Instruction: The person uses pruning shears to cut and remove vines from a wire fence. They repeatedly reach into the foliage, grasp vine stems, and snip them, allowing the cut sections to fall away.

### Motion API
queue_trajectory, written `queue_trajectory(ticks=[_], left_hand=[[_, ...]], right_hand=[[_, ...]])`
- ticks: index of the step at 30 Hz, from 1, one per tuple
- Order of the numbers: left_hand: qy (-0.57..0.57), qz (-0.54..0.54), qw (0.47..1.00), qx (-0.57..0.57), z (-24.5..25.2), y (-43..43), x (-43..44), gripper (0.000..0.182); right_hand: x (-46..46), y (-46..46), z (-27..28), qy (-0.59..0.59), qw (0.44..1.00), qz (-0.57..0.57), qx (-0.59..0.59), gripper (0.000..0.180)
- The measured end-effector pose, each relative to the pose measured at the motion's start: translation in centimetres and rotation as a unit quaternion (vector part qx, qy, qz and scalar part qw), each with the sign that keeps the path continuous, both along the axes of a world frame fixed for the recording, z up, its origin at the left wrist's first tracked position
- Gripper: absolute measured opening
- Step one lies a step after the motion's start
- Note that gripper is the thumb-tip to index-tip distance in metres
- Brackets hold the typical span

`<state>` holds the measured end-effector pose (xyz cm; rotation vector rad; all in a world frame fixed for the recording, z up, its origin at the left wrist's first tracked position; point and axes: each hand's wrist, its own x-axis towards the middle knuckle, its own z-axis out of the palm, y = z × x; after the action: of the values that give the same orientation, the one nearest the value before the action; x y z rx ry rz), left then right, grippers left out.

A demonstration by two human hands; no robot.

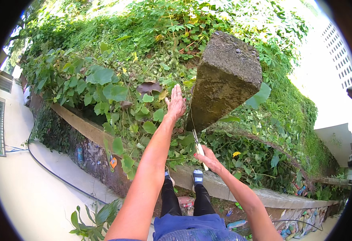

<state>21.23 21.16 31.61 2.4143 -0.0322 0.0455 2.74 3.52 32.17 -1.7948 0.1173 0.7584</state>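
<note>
My left hand (pixel 176 104) is stretched forward over the vine leaves (pixel 149 127), beside a weathered concrete post (pixel 224 75). Its fingers are extended, with a ring on one of them, and nothing shows in its grip. Lower and to the right, my right hand (pixel 209 159) grips white-handled garden shears (pixel 199 149). The blades point up toward the foot of the post and look slightly parted. A thin stem or wire (pixel 191 116) runs along the post's left side, close above the blade tips. Just left of my left hand hangs a dried brown leaf (pixel 149 88).
My feet (pixel 198 176) stand at a narrow concrete ledge (pixel 224 186). Wire mesh (pixel 272 140) leans among vines right of the post. Below the ledge lies litter, including plastic bottles (pixel 236 224). A black hose (pixel 59 173) crosses the pale surface at left.
</note>
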Motion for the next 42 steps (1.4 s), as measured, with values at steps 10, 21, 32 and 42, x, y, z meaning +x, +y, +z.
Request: queue_trajectory(ticks=[10, 21, 32, 42], left_hand=[[0.045, -0.105, 0.975, -0.192, 0.1, 5.9, 1.4, 0.018], [0.081, -0.131, 0.968, -0.196, 1.9, 9.6, -0.9, 0.016], [0.060, -0.089, 0.968, -0.227, 0.3, 7.3, -3.4, 0.017], [0.118, -0.021, 0.985, -0.122, -3.3, 9.0, -7.1, 0.017]], right_hand=[[2.9, 7.1, 0.4, -0.043, 0.995, -0.092, -0.011, 0.051], [8.3, 12.5, 2.8, -0.171, 0.969, -0.175, -0.041, 0.047], [11.5, 10.4, 2.6, -0.165, 0.973, -0.152, -0.062, 0.050], [4.8, 7.9, 1.3, -0.178, 0.975, -0.049, -0.127, 0.028]])
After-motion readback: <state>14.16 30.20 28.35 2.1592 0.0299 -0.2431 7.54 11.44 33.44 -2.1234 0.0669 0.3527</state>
